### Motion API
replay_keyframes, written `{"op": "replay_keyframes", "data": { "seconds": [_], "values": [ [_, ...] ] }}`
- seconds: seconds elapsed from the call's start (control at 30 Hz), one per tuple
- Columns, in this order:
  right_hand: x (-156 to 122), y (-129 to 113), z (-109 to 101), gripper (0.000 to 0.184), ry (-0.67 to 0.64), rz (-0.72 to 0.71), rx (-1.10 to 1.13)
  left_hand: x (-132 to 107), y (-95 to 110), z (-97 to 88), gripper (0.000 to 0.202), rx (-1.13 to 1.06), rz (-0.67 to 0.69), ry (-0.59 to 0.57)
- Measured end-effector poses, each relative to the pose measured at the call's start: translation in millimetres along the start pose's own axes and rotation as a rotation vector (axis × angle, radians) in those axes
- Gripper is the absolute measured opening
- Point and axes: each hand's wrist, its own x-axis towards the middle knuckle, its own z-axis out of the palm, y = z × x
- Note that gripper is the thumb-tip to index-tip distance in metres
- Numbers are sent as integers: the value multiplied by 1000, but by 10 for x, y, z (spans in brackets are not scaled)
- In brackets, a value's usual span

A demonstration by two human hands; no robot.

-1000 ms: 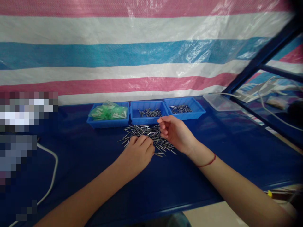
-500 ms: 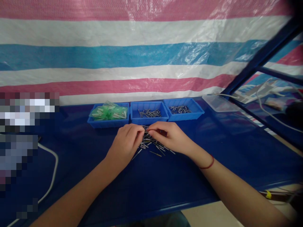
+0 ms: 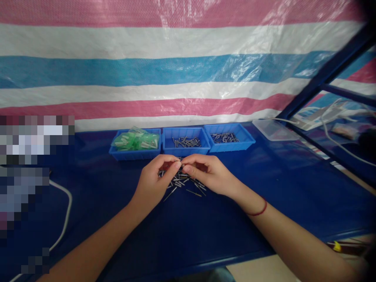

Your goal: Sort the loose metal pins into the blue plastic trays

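Observation:
A loose pile of small metal pins (image 3: 183,182) lies on the blue table (image 3: 205,235). My left hand (image 3: 154,181) and my right hand (image 3: 207,174) hover just above the pile, fingertips meeting in a pinch over its far side. Something thin, probably a pin, seems held between the touching fingertips, though it is too small to make out. Behind the pile stand three blue trays: the left tray (image 3: 136,152) holds green plastic bags, the middle tray (image 3: 185,149) and the right tray (image 3: 227,145) each hold several pins.
A striped pink, white and blue tarp hangs behind the table. A clear plastic lid (image 3: 274,130) lies at the back right beside a dark blue frame bar (image 3: 320,76). A white cable (image 3: 63,219) curves along the left. The table's front edge runs near the bottom.
My left hand lifted off the near side of the pile and my right hand came down; both now pinch together over the pins. The pile looks more bunched.

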Motion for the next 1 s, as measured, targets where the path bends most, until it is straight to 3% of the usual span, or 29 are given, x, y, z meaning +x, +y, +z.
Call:
{"op": "replay_keyframes", "data": {
  "seconds": [0.43,0.7,1.0],
  "values": [
    [6,-2,14,18,-2,17,-25,22,35,-17,10,88,111,-8],
    [26,15,16,15,147,18,-17,17,40,-37,12,142,130,-12],
    [-2,-36,14,11,315,-77,-92,55,17,-26,10,203,143,-35]
  ]
}}
